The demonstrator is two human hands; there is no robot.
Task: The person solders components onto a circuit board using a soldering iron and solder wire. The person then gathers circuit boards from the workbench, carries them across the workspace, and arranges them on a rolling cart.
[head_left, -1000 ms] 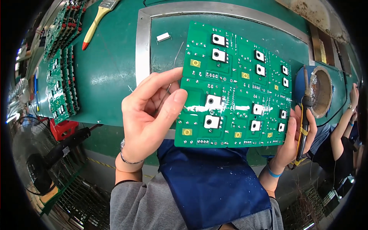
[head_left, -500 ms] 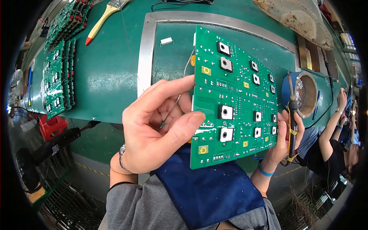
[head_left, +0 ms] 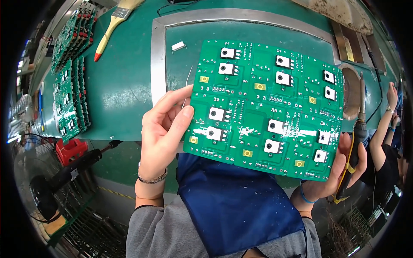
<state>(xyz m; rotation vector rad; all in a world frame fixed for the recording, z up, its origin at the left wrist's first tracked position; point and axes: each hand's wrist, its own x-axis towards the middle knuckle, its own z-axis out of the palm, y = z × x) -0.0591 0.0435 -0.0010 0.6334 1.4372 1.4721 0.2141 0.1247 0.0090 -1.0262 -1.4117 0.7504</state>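
Observation:
A green circuit board [head_left: 254, 114] is held up between my hands, tilted, with pairs of black-and-silver transistors and many solder joints facing me. My left hand [head_left: 161, 133] pinches its left edge, thumb on the face and fingers behind. A thin solder wire [head_left: 188, 81] sticks up from that hand. At the lower right corner my right hand [head_left: 329, 182] grips the board. The same hand also keeps a soldering iron [head_left: 355, 148] between its fingers, tip pointing up. Behind the board, on the table, lies a small white block-shaped component [head_left: 178, 46] with wire leads.
A metal frame [head_left: 158, 64] is set in the green table [head_left: 116, 107]. At left stand stacked circuit boards [head_left: 71, 101] near a brush [head_left: 109, 32]. A round tan-rimmed container [head_left: 350, 90] sits behind the board's right edge. At far right, another person's arm [head_left: 383, 129] shows.
The board has turned to face me more squarely, its left edge shifting left. My right hand and the soldering iron have moved right and slightly down. Both hands keep their hold.

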